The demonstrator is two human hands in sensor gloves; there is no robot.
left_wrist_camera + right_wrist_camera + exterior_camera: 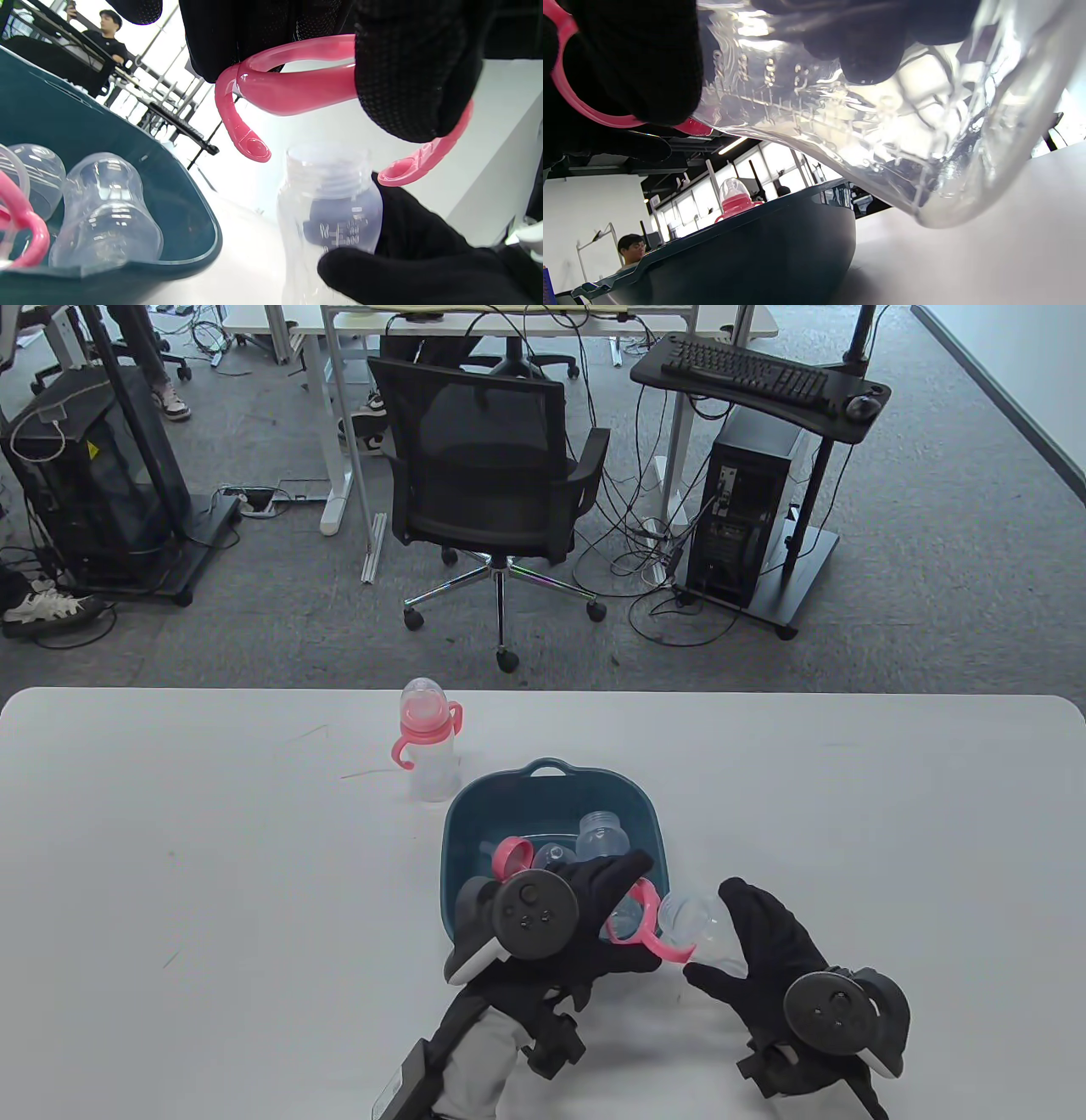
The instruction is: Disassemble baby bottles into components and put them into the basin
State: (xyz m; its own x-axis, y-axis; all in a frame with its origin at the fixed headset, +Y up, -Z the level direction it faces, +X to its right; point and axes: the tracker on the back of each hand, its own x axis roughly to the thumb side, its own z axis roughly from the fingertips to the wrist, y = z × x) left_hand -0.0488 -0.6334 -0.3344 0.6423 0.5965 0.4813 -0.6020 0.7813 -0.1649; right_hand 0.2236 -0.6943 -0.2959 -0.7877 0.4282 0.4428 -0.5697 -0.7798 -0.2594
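Your left hand (585, 916) reaches in over the near right corner of the teal basin (458, 823); its fingers pinch the pink handle ring (640, 929), which hangs just off the neck of the clear bottle body (700, 929); in the left wrist view the ring (297, 84) sits above the threaded mouth of the bottle (331, 203), apart from it, both curved handles pointing down.

Your right hand (768, 959) grips the bottle body, fingers curled round its far side and thumb on the near side; the bottle is tilted, mouth toward the basin, held just outside the basin's right rim; the right wrist view shows its clear wall (865, 127) with raised measuring marks, lifted clear of the white table (212, 857).

Inside the basin: a second clear bottle body (602, 836), a pink ring (511, 855), a clear cap (551, 855); the basin is partly hidden by your left hand.

One assembled bottle (428, 738), pink collar and handles, clear cap on, stands upright beyond the basin's far left corner, near it, well apart from both hands.
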